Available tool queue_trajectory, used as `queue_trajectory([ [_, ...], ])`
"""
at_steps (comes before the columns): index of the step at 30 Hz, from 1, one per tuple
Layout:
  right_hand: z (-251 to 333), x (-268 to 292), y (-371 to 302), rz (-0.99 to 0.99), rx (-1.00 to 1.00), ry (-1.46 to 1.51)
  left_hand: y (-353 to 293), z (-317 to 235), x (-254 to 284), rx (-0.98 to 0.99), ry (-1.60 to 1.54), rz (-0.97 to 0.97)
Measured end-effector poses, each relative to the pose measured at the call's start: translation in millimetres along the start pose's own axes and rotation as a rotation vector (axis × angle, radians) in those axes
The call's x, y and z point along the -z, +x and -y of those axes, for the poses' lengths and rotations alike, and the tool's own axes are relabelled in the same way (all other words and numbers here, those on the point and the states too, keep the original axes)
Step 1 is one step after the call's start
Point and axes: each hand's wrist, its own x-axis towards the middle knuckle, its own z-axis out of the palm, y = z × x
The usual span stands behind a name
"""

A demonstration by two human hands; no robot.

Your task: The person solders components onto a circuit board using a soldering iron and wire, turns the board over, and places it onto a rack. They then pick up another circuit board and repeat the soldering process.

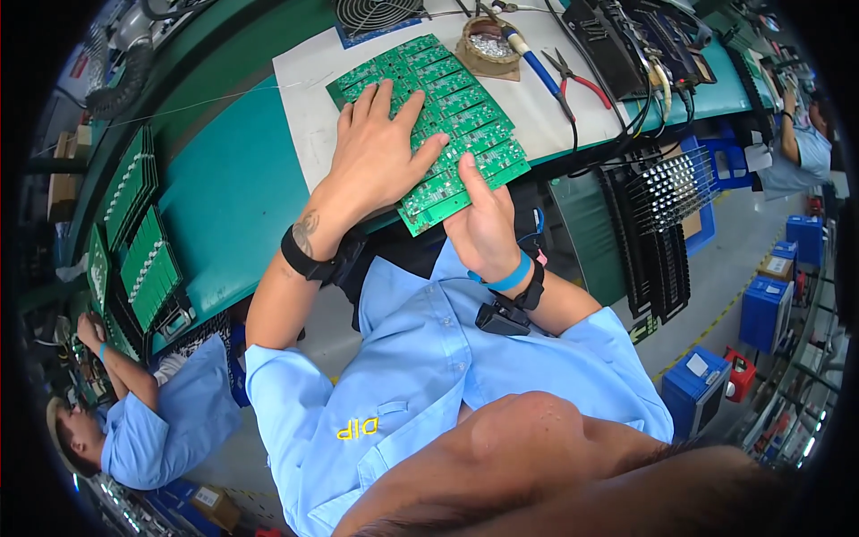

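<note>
A green circuit board panel (456,107), divided into several long strips, lies tilted over the near edge of a white sheet (309,116) on the bench. My left hand (376,148) rests flat on its left part, fingers spread over the components. At the panel's near right corner, my right hand (483,224) grips the edge, thumb on top and the other fingers hidden underneath. Beyond the panel, a soldering iron (537,72) with a blue handle leans in a round holder (488,46) filled with metal shavings. Red-handled pliers (577,80) lie to its right.
Green boards stand in racks (148,259) at the left of the teal bench mat (224,197). A fan (376,13) and dark cabled equipment (617,45) stand at the back. A black rack (649,233) is at my right. Co-workers sit at far left and far right.
</note>
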Motion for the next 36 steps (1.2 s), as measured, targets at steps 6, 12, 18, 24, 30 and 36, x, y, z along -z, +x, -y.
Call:
queue_trajectory([
  [6,-1.4,-4.4,7.2,0.022,-0.104,-0.018,9.5,13.0,4.1,0.02,0.025,0.054],
  [12,29.0,22.4,-3.1,0.212,-0.415,-0.331,6.7,18.2,8.1,0.014,0.023,0.093],
  [18,38.5,49.5,-1.4,0.236,-0.576,-0.668,3.8,20.5,-5.3,-0.005,0.0,0.044],
  [24,29.0,53.6,-7.2,0.207,-0.543,-0.804,1.7,20.2,-7.9,-0.015,-0.012,0.035],
  [30,19.4,58.4,-5.2,0.127,-0.516,-0.833,5.2,21.8,-7.4,-0.005,0.0,0.022],
  [36,31.3,46.2,-2.8,0.223,-0.539,-0.953,6.8,27.1,-1.1,-0.016,0.001,-0.038],
])
